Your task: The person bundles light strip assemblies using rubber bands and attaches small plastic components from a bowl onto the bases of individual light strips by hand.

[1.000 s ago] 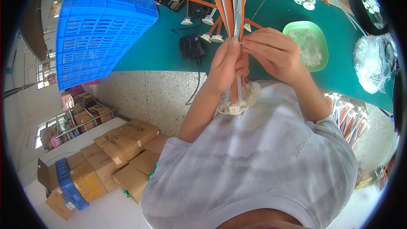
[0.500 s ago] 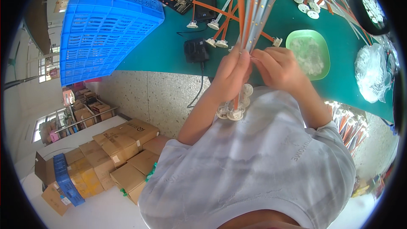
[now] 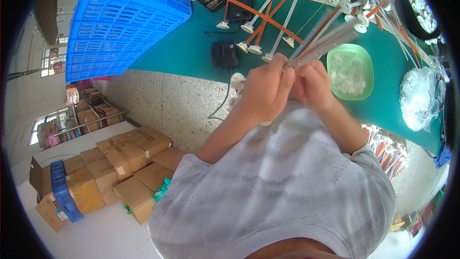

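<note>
head | bundle of thin rods (image 3: pixel 318 43) gripped in both fists, left hand (image 3: pixel 261 93) and right hand (image 3: pixel 314 86) with fingers curled tight around it | gathered so far; more loose rods (image 3: pixel 268 21) lie beyond the fingertips | green bowl (image 3: pixel 350 72) just right of the knuckles, table edge (image 3: pixel 191 74) below, open room leftward

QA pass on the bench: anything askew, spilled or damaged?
Mostly tidy. Loose rods lie crossed at angles on the green mat rather than lined up. The bundle of rods gripped by both hands is motion-blurred, so its condition is unclear. No spill shows.
</note>
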Tool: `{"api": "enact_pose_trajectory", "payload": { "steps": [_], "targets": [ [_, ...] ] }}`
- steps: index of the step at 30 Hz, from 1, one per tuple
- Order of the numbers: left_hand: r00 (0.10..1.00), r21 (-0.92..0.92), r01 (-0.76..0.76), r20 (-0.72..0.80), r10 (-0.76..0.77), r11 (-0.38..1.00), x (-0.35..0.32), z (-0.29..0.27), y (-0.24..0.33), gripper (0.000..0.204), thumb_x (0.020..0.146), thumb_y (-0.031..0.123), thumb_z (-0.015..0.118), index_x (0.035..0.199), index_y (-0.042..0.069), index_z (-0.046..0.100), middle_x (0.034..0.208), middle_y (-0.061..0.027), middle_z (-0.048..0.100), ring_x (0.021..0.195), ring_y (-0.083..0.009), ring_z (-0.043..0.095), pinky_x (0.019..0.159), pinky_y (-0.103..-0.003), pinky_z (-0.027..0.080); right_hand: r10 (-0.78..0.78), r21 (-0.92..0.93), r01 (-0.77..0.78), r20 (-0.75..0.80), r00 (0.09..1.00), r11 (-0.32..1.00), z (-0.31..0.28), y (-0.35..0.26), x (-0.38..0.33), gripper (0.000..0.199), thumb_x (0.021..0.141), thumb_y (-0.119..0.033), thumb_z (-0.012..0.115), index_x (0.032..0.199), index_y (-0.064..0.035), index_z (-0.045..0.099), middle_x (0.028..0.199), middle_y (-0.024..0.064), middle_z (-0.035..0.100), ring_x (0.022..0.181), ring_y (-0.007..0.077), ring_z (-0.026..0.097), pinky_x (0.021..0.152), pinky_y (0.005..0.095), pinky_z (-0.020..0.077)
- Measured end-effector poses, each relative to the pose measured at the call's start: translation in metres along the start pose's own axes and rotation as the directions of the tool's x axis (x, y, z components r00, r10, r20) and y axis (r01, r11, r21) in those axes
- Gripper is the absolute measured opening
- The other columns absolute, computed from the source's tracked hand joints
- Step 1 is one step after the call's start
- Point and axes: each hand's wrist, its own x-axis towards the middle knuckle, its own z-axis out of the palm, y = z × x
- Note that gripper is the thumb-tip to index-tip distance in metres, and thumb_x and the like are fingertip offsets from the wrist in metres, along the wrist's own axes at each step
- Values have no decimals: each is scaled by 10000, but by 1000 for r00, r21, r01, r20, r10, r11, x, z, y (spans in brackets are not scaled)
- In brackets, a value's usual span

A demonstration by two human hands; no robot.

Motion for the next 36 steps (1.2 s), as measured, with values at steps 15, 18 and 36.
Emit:
{"api": "enact_pose_trajectory", "payload": {
  "steps": [15, 18, 36],
  "targets": [
    [997, -97, 79, -5, -80, 992, 0, -20, -3, 235, 995, 208, 461, 884, 14, 531, 617, -166, 551, 594, -378, 583, 545, -405, 433, -651, -734, 618, 620, 438, -283, 20, -16, 6, 290, 675, 45, 735, 951, 26, 649, 922, 119, 665, 661, 244, 636, 533, 300, 514],
    [995, -103, 96, 38, -93, 990, -2, -20, 1, 243, 992, 212, 474, 862, 15, 529, 610, -166, 547, 587, -372, 579, 543, -404, 430, -637, -712, 627, 649, 415, -317, 15, -16, 3, 285, 679, 42, 744, 947, 31, 649, 872, 110, 664, 642, 241, 638, 528, 313, 519],
    [997, 20, -2, -72, 3, 1000, -4, -21, -2, 288, 997, 234, 480, 863, -8, 560, 657, -136, 601, 546, -229, 593, 516, -322, 434, -487, -628, 369, -18, 873, 685, 28, 8, 0, 85, 914, -44, 618, 944, 33, 638, 752, 97, 624, 607, 156, 606, 517, 289, 479]
  ]
}}
